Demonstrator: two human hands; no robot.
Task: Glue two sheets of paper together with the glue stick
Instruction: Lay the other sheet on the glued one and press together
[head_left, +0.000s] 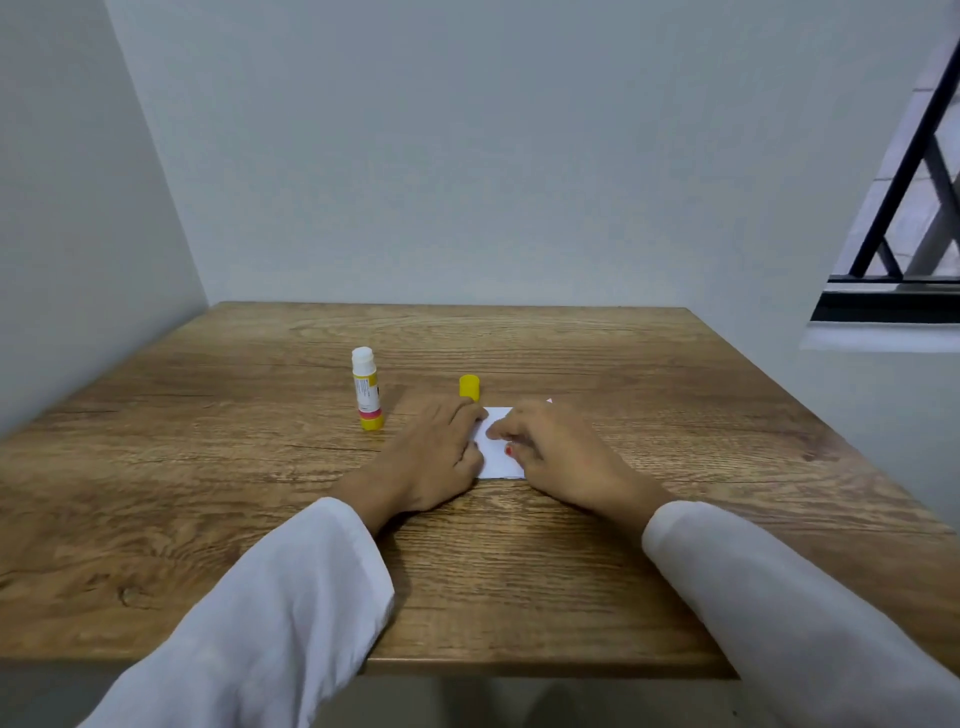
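A small white paper (497, 460) lies flat on the wooden table (519, 571), mostly covered by both hands. My left hand (441, 452) rests on its left edge, fingers lying across the sheet. My right hand (553, 452) presses down on the right part with bent fingertips. Past the right hand a paper corner (549, 401) peeks out. I cannot tell two sheets apart. The glue stick (368, 389), white and yellow, stands upright and uncapped to the left of the hands. Its yellow cap (469, 388) stands just behind my left fingers.
Grey walls close the table at the back and on the left. A window with dark bars (904, 197) is at the upper right. The table's front edge (519, 667) runs under my white sleeves.
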